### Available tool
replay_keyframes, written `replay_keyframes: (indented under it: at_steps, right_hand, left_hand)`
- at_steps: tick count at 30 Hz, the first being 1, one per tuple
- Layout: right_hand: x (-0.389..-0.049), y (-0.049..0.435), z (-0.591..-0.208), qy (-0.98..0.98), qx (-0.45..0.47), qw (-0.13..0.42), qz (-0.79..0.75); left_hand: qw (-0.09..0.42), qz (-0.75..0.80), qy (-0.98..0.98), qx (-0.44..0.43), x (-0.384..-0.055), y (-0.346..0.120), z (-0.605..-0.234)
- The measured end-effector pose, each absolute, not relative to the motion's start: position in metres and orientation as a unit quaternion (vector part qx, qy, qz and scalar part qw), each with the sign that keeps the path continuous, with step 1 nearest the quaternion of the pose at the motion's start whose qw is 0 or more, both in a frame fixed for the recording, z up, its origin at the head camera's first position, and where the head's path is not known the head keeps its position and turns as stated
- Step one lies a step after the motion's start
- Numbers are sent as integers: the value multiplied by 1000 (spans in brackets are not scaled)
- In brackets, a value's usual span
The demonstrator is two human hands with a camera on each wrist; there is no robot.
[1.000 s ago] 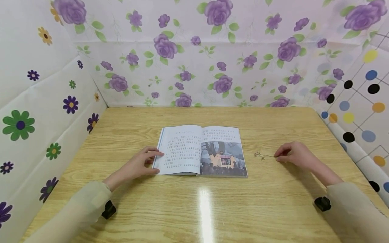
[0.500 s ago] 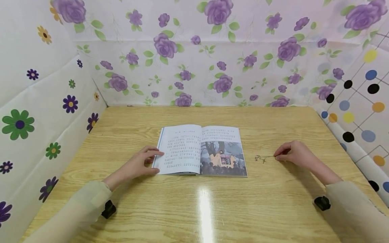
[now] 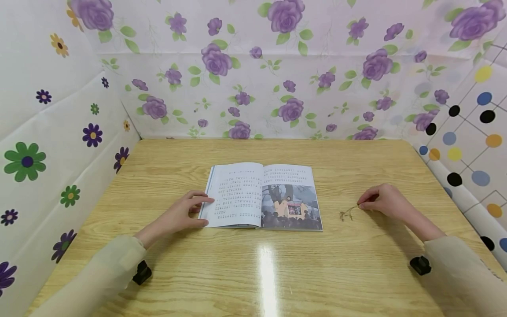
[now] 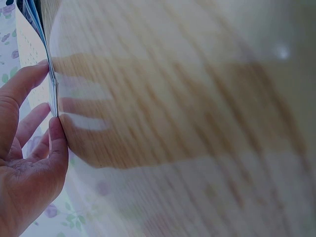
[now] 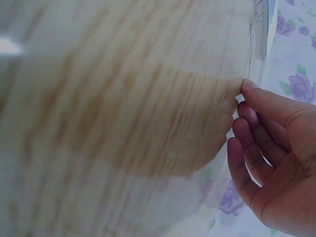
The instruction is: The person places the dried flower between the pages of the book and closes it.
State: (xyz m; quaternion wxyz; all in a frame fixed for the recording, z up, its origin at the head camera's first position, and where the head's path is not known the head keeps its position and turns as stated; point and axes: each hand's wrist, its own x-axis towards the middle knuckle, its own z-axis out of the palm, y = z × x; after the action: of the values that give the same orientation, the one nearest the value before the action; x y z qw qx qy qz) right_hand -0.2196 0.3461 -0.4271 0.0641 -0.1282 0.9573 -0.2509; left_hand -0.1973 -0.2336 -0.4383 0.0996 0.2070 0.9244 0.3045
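An open book (image 3: 237,193) lies flat on the table, text on its left page and an illustration filling most of the right. My left hand (image 3: 187,211) rests at the book's left edge, with relaxed fingers touching the page and the thumb at its lower corner. In the left wrist view, those fingers (image 4: 30,81) meet the page edge. To the right of the book, my right hand (image 3: 382,202) pinches the thin stem of a small dried flower sprig (image 3: 348,213) between thumb and index finger. The sprig's branching end points left and toward me, low over the wood.
The wooden table (image 3: 222,273) carries the book near its middle. A floral cloth (image 3: 253,97) rises behind the far edge, with patterned cloths on the left and right sides. A black wrist device (image 3: 420,265) sits under each sleeve.
The sprig's branching end has swung toward me and slightly right, turning from nearly level to slanting down. Both hands and the book stay in place.
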Motion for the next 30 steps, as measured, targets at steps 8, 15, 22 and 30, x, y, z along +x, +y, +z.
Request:
replay_keyframes:
  at_steps: [8, 15, 22, 30]
  right_hand:
    - [-218, 347, -428, 957, -135, 50, -252]
    - [-218, 347, -429, 957, -141, 42, -252]
    - [-217, 349, -433, 955, -138, 36, -261]
    - [-218, 350, -435, 955, -157, 7, -252]
  left_hand:
    - [101, 309, 923, 207, -197, -234, -438]
    - [102, 313, 921, 209, -196, -234, -437]
    - [103, 315, 920, 209, -196, -233, -436]
    - [103, 313, 920, 210, -195, -233, -437]
